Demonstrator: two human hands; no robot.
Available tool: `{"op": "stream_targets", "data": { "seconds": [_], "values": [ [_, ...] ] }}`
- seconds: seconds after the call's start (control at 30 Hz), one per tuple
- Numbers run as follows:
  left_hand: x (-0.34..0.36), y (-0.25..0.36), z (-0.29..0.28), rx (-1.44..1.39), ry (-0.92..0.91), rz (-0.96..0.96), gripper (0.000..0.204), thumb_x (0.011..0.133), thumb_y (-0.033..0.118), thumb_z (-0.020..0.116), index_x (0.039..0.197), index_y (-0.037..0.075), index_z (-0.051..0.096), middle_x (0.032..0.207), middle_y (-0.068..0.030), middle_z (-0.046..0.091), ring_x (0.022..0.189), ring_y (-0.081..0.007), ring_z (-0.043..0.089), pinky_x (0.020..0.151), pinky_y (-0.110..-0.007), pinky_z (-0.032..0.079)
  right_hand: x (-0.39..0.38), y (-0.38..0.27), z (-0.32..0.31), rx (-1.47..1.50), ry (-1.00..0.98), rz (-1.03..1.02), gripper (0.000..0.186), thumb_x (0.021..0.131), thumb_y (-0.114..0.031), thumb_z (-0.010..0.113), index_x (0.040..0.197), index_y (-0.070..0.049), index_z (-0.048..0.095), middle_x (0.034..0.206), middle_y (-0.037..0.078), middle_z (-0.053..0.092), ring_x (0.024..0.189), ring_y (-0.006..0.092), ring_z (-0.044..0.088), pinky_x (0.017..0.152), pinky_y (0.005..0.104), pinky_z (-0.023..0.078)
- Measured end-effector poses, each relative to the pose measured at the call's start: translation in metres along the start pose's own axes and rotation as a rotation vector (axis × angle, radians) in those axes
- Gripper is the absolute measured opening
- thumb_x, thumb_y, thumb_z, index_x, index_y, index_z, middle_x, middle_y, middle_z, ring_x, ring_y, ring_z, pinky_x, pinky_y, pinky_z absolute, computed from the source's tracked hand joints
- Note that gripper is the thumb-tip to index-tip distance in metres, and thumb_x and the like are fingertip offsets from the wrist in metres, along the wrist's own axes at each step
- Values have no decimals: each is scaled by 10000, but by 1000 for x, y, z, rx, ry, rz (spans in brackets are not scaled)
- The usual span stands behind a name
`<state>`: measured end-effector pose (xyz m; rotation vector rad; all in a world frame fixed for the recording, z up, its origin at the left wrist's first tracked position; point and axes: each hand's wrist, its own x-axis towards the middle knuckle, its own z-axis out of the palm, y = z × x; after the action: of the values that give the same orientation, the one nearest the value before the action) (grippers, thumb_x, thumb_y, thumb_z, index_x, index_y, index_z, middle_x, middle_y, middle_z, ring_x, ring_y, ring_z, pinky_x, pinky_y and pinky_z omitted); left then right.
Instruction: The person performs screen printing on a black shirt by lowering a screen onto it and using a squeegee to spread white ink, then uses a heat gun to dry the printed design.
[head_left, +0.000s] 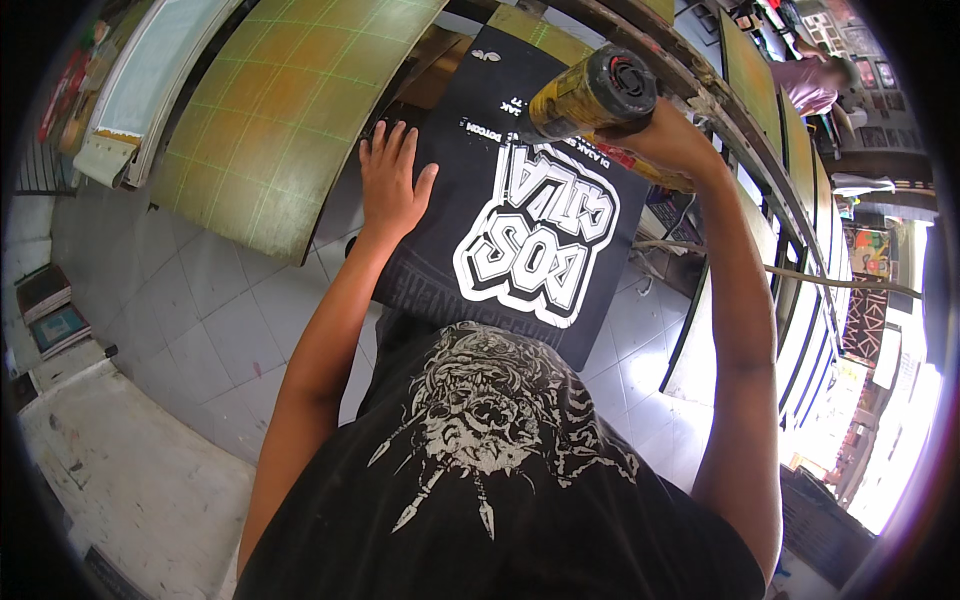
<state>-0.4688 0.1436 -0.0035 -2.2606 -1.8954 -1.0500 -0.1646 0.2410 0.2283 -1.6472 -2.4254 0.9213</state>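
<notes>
A black printed cloth (470,210), seemingly a shirt, lies flat over a board in front of me, with bold white lettering across its middle. Above its right side, my right hand (660,145) is closed round the handle of a yellow and black heat gun (575,95). The gun's nozzle points left, over the small white print. My left hand (395,180) is stretched out, fingers spread, at the cloth's left edge; it holds nothing. Whether its palm presses the cloth or hovers just over it, I cannot tell.
Left of the cloth is a yellowish board (290,110) marked with green grid lines. A framed screen (165,65) leans farther left. More boards (752,85) line a rail at the right, with a cable (780,268) beneath. Another person (805,85) is at the far right.
</notes>
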Motion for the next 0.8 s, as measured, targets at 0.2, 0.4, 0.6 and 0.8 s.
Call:
{"op": "stream_targets", "data": {
  "seconds": [0.2,0.4,0.6,0.8],
  "values": [
    [0,-1,-1,9,-11,3,544,986,402,501,1356,4,503,1439,-214,467,1406,-424,333,1123,-630,234,-1,-11,5,-12,23,-34,500,771,-177,831,1231,-90,656,1159,104,709,1051,205,666,955,349,495],
    [-1,-1,1,-18,-5,7,531,1006,399,467,1351,-3,505,1421,-219,481,1390,-414,363,1136,-596,249,4,-8,9,-15,-4,-1,539,763,-183,841,1252,-87,639,1186,100,698,1085,206,655,983,347,485],
    [0,0,-1,-17,-5,15,528,997,384,485,1352,-6,502,1426,-219,474,1390,-425,354,1135,-594,254,3,-2,7,-3,21,9,547,759,-157,841,1259,-88,631,1191,100,694,1090,202,648,993,349,477],
    [0,0,0,-5,-12,20,526,986,373,504,1351,-6,500,1428,-219,471,1390,-434,348,1133,-596,256,-2,10,5,36,6,-6,480,779,-182,811,1221,-104,642,1116,88,712,1017,195,660,923,331,493]
  ]
}}
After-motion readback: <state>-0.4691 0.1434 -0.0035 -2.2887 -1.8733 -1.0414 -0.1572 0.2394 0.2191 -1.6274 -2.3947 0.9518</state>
